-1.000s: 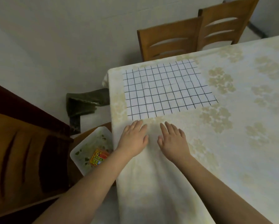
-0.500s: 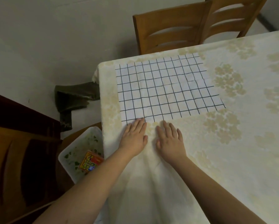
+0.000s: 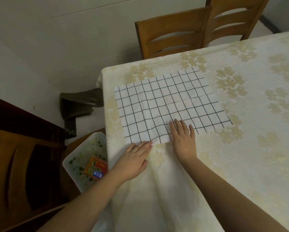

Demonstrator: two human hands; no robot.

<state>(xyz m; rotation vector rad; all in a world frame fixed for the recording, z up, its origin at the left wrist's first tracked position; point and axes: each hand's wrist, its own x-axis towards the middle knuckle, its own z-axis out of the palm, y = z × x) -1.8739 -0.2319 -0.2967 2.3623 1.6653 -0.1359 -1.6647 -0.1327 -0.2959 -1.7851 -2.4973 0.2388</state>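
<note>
A white cloth with a black grid (image 3: 167, 108) lies flat near the corner of a table covered by a cream floral tablecloth (image 3: 240, 148). My right hand (image 3: 184, 139) lies flat, fingers straight, with its fingertips on the cloth's near edge. My left hand (image 3: 133, 159) lies flat on the tablecloth, fingers straight, and its fingertips touch the cloth's near edge, which is slightly lifted there.
Two wooden chairs (image 3: 174, 39) stand at the table's far side. Left of the table, a white tray (image 3: 83, 161) with green scraps and an orange packet (image 3: 95, 168) sits low down. A dark wooden chair (image 3: 23, 164) is at the far left, a dark rag (image 3: 78, 104) beyond.
Both hands have slid forward from the bare tablecloth to the grid cloth's near edge. The right hand now overlaps the cloth. The camera view has shifted too.
</note>
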